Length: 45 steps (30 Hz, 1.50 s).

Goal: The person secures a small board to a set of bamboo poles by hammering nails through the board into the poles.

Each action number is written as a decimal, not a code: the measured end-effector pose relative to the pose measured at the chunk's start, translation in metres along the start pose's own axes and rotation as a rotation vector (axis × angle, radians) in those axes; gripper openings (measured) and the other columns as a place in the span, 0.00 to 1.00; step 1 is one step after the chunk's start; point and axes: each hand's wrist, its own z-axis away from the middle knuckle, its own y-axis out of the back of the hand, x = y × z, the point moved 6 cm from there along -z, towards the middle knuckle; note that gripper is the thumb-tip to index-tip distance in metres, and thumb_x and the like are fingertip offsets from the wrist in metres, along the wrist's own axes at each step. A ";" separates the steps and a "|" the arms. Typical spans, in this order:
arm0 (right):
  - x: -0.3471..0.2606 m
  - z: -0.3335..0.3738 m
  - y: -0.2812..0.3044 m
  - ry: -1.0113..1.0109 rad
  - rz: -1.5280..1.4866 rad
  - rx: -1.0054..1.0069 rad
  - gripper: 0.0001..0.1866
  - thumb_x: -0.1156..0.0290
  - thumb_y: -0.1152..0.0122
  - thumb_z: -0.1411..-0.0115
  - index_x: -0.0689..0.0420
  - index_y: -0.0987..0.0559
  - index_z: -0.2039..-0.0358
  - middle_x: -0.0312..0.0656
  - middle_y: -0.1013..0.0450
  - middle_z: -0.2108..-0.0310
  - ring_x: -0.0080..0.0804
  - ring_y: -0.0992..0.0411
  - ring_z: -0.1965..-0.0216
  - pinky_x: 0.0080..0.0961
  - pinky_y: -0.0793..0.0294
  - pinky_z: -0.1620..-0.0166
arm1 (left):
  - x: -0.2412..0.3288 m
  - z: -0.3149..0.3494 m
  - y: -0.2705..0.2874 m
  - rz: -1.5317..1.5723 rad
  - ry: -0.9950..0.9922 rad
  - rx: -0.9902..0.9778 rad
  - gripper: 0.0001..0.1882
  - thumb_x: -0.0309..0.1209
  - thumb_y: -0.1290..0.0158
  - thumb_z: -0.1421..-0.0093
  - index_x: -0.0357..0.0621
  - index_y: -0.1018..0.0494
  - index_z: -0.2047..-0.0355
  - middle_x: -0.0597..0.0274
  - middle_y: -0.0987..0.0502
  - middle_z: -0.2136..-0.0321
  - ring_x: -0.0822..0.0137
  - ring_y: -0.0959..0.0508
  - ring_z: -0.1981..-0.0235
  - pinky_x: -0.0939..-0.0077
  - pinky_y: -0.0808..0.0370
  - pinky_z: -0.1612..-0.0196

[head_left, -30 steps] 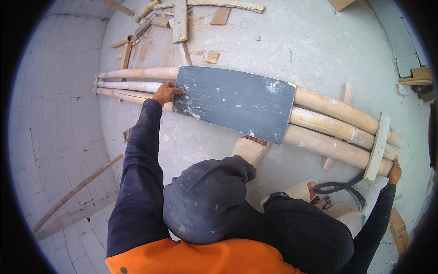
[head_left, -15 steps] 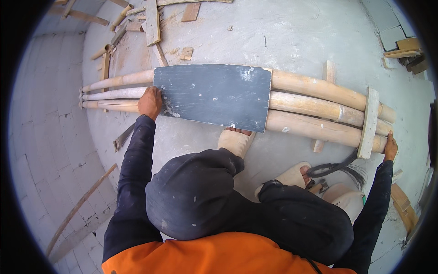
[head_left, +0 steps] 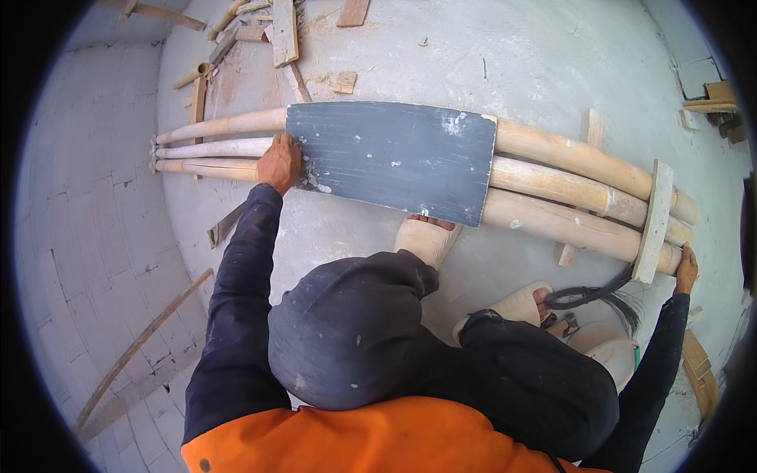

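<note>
Three long bamboo poles [head_left: 568, 189] lie side by side on the grey concrete floor. A dark grey flat board [head_left: 394, 158] lies across their middle. My left hand [head_left: 280, 162] holds the board's left edge where it meets the poles. My right hand [head_left: 686, 268] grips the right end of the nearest pole, just beside a pale wooden slat [head_left: 654, 221] laid across the poles. My foot in a pale sandal [head_left: 426, 236] touches the board's near edge. My other foot [head_left: 512, 303] is set further back.
Wood offcuts and short bamboo pieces [head_left: 276, 39] litter the floor beyond the poles. A black cord bundle [head_left: 583, 296] lies near my right foot. A thin long stick [head_left: 142, 347] lies on the tiled area at left. Wood scraps [head_left: 710, 98] sit at far right.
The view has shifted, so the pole bundle looks flatter and lower in the picture. Both hands stay at the same places on the board and the pole end.
</note>
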 end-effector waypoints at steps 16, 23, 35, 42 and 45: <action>-0.134 0.088 0.052 0.111 0.056 0.371 0.45 0.39 0.35 0.33 0.59 0.30 0.27 0.63 0.27 0.34 0.59 0.29 0.31 0.45 0.33 0.29 | 0.001 -0.018 0.013 0.035 -0.100 0.014 0.09 0.34 0.45 0.30 0.42 0.27 0.58 0.47 0.19 0.60 0.41 0.17 0.60 0.49 0.21 0.56; -0.208 0.253 0.097 0.069 -0.505 0.200 0.27 0.57 0.34 0.28 0.59 0.21 0.34 0.43 0.18 0.51 0.28 0.23 0.49 0.28 0.25 0.42 | 0.186 -0.112 0.077 0.281 -0.501 0.021 0.10 0.30 0.40 0.33 0.39 0.22 0.54 0.51 0.19 0.59 0.51 0.16 0.61 0.58 0.20 0.56; -0.061 0.549 -0.110 -0.403 -0.571 -0.462 0.32 0.51 0.32 0.30 0.58 0.23 0.34 0.52 0.20 0.46 0.47 0.22 0.43 0.39 0.26 0.38 | 0.447 -0.143 0.094 0.233 -1.215 -0.288 0.11 0.29 0.40 0.34 0.38 0.23 0.53 0.51 0.19 0.58 0.49 0.17 0.59 0.56 0.20 0.53; -0.028 0.550 -0.116 -0.495 -0.161 0.002 0.37 0.49 0.29 0.35 0.61 0.27 0.35 0.60 0.21 0.48 0.59 0.23 0.45 0.48 0.25 0.41 | 0.471 -0.115 0.084 0.211 -1.187 -0.342 0.11 0.28 0.41 0.34 0.38 0.24 0.53 0.49 0.20 0.57 0.47 0.19 0.55 0.55 0.23 0.49; -0.030 0.527 -0.130 -0.579 -0.271 -0.142 0.38 0.46 0.29 0.37 0.62 0.26 0.39 0.61 0.21 0.49 0.60 0.22 0.44 0.49 0.24 0.42 | 0.444 -0.121 0.083 0.278 -1.156 -0.279 0.11 0.26 0.42 0.34 0.37 0.25 0.52 0.48 0.21 0.54 0.44 0.20 0.50 0.53 0.25 0.45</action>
